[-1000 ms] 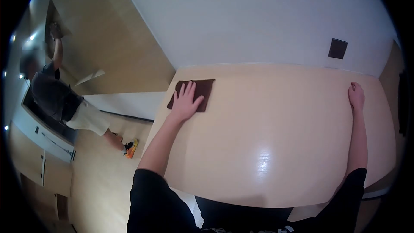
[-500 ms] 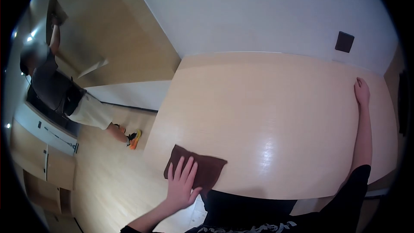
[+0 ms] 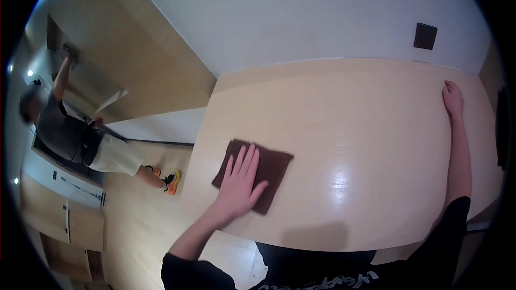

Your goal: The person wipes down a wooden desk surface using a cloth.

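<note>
"Cloth [image 3: 277, 169], dark brown, one piece: where do we enter it?"
"Flat on the pale table [image 3: 349, 113], left front part, beneath our left hand [image 3: 239, 183]."
"How do we record that hand's pose?"
"Palm down, fingers straight, slightly parted, thumb out wide."
"Our right hand [image 3: 453, 99]?"
"At the table's far right, fingers curled; we cannot tell whether it encloses anything. Dark square plate [image 3: 425, 36] beyond."

From afar I see a co-worker [image 3: 63, 131] left of the left hand [image 3: 239, 187] and a dark wall plate [image 3: 425, 36] beyond the right hand [image 3: 453, 100].
</note>
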Action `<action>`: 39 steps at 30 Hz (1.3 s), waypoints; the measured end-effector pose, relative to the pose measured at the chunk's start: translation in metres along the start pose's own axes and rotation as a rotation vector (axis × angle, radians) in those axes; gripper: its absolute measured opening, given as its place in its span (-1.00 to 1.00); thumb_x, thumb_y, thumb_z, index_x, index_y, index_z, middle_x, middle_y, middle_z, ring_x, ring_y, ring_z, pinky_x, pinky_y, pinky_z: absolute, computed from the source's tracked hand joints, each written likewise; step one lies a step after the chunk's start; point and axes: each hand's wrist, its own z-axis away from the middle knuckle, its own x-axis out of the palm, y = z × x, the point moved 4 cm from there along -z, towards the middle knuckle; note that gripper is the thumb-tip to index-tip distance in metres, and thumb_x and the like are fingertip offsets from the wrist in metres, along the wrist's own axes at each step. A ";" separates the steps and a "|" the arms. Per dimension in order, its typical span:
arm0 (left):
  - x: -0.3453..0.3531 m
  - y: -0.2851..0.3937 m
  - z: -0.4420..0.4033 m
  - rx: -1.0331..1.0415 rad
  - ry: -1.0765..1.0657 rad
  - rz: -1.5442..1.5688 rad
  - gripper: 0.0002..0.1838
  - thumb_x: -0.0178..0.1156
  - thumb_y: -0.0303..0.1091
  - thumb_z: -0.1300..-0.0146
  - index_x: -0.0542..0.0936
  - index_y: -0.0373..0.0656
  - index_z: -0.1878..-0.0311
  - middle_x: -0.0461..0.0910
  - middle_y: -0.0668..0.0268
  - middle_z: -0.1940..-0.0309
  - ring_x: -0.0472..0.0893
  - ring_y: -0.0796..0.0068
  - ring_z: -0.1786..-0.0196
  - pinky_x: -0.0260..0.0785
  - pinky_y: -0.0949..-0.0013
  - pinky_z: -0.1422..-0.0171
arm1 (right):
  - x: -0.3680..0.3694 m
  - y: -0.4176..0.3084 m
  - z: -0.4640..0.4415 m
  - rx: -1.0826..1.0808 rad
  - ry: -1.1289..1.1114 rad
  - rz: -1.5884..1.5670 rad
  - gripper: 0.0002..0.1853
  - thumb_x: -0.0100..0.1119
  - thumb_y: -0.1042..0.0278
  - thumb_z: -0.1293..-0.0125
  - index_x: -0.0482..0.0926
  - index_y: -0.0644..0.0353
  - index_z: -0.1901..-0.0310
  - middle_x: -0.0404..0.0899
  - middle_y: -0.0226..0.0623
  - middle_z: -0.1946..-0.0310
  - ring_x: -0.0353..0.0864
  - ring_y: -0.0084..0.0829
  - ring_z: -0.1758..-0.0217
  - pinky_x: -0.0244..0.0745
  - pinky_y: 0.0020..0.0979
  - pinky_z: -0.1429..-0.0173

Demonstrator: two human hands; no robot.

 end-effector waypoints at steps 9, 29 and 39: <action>0.028 -0.064 -0.189 -0.190 0.197 -0.113 -0.27 -0.21 0.11 -0.42 0.02 -0.20 -0.48 -0.01 0.15 -0.50 -0.05 0.14 -0.54 -0.20 0.00 -0.55 | -0.017 -0.022 0.011 0.062 0.020 0.024 -0.61 0.04 0.20 -0.23 0.57 0.16 -0.05 0.59 -0.16 -0.03 0.55 -0.14 -0.11 0.43 -0.22 -0.20; 0.031 -0.091 -0.257 -0.336 0.199 -0.076 -0.27 -0.23 0.20 -0.37 0.06 0.01 -0.49 -0.02 0.18 -0.51 -0.04 0.08 -0.53 -0.23 -0.16 -0.53 | -0.026 -0.038 0.018 0.078 0.058 0.066 -0.66 0.07 0.22 -0.20 0.61 0.10 0.02 0.59 -0.22 -0.02 0.55 -0.17 -0.09 0.42 -0.20 -0.20; 0.029 -0.012 -0.136 -0.110 0.164 -0.128 -0.36 -0.16 0.05 -0.42 0.03 0.11 -0.50 -0.06 0.04 -0.50 -0.07 -0.12 -0.51 -0.22 -0.25 -0.48 | -0.021 -0.039 0.015 0.103 0.021 0.068 -0.64 0.04 0.18 -0.21 0.61 0.09 0.00 0.58 -0.23 -0.04 0.54 -0.17 -0.11 0.41 -0.19 -0.21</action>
